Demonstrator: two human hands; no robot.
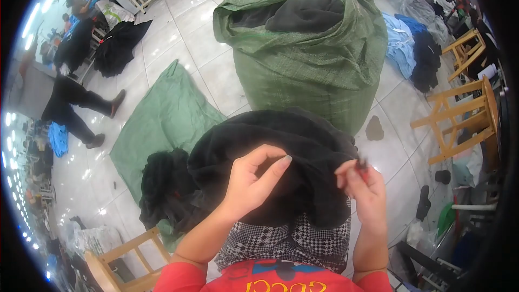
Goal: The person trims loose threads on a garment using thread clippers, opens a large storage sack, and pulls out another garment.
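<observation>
A heap of black cloth (270, 130) lies across my lap, over houndstooth-patterned trousers (254, 243). My left hand (254, 178) is closed over the middle of it, thumb and forefinger pinched at a fold; the exact grip is partly hidden. To the right, my right hand (363, 186) is closed around small red-handled thread snips (364, 172), whose dark tip is blurred and points up. Its fingertips are close to the right edge of the cloth. More dark cloth (170, 184) is bunched at my left, on a green sheet (167, 108).
A large green woven sack (308, 75) filled with dark cloth stands just ahead. Wooden stools stand at right (465, 119) and lower left (130, 254). Blue garments (399, 46) lie on the tiled floor at right. A person's legs (81, 103) show at left.
</observation>
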